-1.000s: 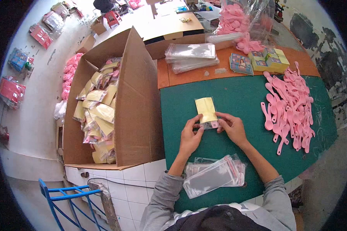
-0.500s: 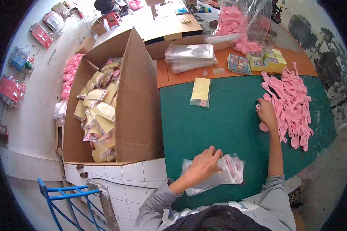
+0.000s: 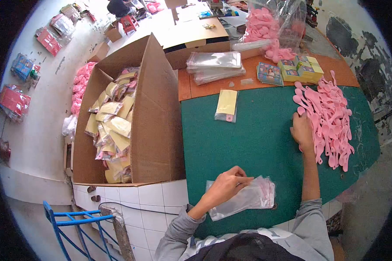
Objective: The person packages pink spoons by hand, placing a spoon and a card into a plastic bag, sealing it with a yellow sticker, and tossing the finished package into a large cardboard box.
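Observation:
Clear plastic bags lie fanned out near the front edge of the green mat. My left hand is over them, its fingers drawn together at the upper edge of the bags; whether a bag is pinched is too small to tell. My right hand rests at the left side of the heap of pink spoons, fingers curled, and what it holds is hidden. A packed bag with a yellow card lies alone on the mat.
A large cardboard box of packed bags stands at the left. Behind the mat are a stack of clear bags, picture cards, yellow card stacks and a sack of pink spoons. A blue metal frame stands lower left.
My left hand's fingers have come closer together over the bags and shifted slightly left. My right hand has curled beside the heap, where a spoon near it is now mostly covered.

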### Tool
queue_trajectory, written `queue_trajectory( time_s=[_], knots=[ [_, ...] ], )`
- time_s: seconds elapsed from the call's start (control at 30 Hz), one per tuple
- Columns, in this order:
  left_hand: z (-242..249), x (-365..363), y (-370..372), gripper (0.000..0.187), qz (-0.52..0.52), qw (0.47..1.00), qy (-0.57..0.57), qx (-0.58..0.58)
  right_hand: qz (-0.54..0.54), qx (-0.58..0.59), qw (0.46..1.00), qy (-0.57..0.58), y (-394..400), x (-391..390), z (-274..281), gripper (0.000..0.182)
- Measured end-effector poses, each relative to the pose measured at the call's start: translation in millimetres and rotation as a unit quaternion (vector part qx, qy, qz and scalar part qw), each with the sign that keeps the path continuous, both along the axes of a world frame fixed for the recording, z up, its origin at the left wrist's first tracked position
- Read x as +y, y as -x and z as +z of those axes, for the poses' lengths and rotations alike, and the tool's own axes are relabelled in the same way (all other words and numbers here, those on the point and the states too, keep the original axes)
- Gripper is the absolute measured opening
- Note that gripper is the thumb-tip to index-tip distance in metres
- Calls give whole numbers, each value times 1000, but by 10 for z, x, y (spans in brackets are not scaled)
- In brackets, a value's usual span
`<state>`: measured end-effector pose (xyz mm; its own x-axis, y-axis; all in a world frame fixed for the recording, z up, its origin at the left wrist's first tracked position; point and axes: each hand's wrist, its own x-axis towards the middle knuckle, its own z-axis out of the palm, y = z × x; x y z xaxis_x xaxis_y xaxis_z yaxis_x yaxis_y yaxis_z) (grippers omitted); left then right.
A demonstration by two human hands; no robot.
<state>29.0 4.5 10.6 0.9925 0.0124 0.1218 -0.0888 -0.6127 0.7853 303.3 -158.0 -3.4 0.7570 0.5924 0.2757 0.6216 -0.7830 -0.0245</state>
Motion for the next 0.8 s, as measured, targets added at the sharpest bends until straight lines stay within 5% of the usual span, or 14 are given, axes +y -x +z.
queue_trajectory(
  time_s=[0.1,0.2,0.43,0.63,0.8],
  knots=[
    [101,-33,-5,24,27,998,28,41,0,116,993,13,-159,-57,-128,29],
    [140,-27,1,20,46,990,108,74,58,128,990,-16,-269,-114,-211,33],
    [118,48,56,13,17,980,198,-2,-6,121,993,2,17,-48,55,41],
    [26,131,40,15,17,862,487,136,117,206,969,-68,-156,-50,-44,47],
    [-17,178,5,14,72,843,516,134,146,363,900,-191,73,156,370,37]
  ],
)
